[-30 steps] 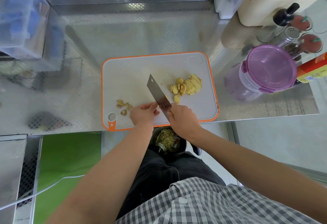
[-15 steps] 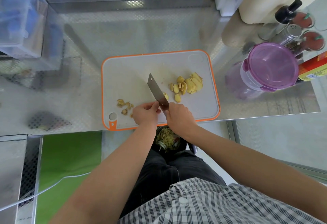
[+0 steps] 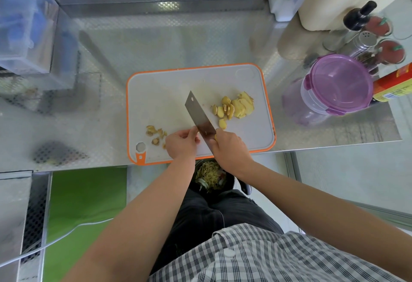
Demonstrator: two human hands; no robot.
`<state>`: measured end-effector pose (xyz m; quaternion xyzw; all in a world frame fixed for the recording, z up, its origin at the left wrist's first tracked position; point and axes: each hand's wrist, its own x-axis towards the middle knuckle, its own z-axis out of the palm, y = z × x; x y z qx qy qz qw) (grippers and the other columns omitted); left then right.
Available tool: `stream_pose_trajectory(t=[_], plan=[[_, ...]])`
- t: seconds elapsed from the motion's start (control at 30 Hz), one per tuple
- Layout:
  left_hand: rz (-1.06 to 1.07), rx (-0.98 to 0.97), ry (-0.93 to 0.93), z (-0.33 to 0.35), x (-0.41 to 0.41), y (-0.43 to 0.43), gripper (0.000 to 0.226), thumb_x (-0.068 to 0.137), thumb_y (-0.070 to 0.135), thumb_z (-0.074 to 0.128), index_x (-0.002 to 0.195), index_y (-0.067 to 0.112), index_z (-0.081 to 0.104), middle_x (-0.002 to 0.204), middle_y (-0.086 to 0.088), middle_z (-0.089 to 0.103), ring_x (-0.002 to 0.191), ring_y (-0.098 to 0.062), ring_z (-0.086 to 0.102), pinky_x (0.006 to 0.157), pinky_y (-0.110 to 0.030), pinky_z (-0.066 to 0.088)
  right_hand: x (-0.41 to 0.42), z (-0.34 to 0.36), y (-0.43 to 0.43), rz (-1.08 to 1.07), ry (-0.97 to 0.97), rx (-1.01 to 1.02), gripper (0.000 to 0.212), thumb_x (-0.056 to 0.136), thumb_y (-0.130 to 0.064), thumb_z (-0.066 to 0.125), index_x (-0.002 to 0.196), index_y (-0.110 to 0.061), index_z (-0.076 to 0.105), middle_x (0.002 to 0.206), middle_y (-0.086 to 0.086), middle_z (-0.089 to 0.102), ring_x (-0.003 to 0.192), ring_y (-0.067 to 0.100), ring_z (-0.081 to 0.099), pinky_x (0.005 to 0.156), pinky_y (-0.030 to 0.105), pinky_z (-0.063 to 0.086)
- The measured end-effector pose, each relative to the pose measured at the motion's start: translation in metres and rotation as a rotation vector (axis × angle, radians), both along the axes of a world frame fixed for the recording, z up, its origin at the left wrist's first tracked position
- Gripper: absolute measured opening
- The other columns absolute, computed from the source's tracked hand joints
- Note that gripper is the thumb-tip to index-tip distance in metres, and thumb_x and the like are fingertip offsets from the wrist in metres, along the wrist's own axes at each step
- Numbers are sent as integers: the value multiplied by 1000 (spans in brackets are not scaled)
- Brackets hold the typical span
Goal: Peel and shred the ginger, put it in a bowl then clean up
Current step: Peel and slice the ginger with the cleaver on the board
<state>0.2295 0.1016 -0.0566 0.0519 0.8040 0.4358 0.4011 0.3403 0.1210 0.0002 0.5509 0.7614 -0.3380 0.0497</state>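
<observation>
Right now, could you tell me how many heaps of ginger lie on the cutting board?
2: pale slices right of the knife, and small scraps by the left hand. More may be hidden under that hand.

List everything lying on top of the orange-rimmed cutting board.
Pale ginger slices sit right of the cleaver, and brownish ginger scraps lie near the left hand. The right hand grips the cleaver. Whatever lies under the hands and blade is covered.

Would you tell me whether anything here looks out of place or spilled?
Nothing stands out: the cutting board sits at the front edge of the counter, and the ginger slices and scraps all lie on it.
</observation>
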Motion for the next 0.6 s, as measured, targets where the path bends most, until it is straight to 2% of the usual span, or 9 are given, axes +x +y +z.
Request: stream_pose_trajectory(t=[0.13,0.27,0.37,0.43,0.6], plan=[[1,-4,38,0,3,0,19,86,23,70,72,11,71,58,0,66,55,-14,62,72,-27,51,4,2,-2,-8,16,9,28,98,-23,40,72,-16,31,64,-1,37,64,24,42,52,31,25],[17,3,45,1,4,0,21,86,23,70,68,13,69,59,-1,66,56,-18,63,72,-30,55,5,3,-2,-13,18,-1,25,98,-23,41,75,-14,34,65,-1,37,64,22,41,52,31,26],[25,13,45,0,5,0,21,87,21,70,68,12,68,59,-2,66,56,-20,63,71,-34,58,4,3,-2,-12,14,-5,32,98,-23,40,68,-18,28,65,-1,38,57,15,36,48,27,22],[26,22,43,0,5,-1,19,87,19,70,71,9,69,60,-3,66,54,-19,62,70,-35,58,3,2,-2,-14,7,-9,29,98,-23,40,71,-16,31,65,-1,37,56,13,35,47,26,21],[24,29,66,-3,6,-1,17,87,19,69,74,7,70,59,-2,66,49,-15,61,70,-37,58,-1,4,-1,-13,-10,-15,21,99,-24,40,81,-12,36,67,-1,37,64,20,39,48,27,22]])
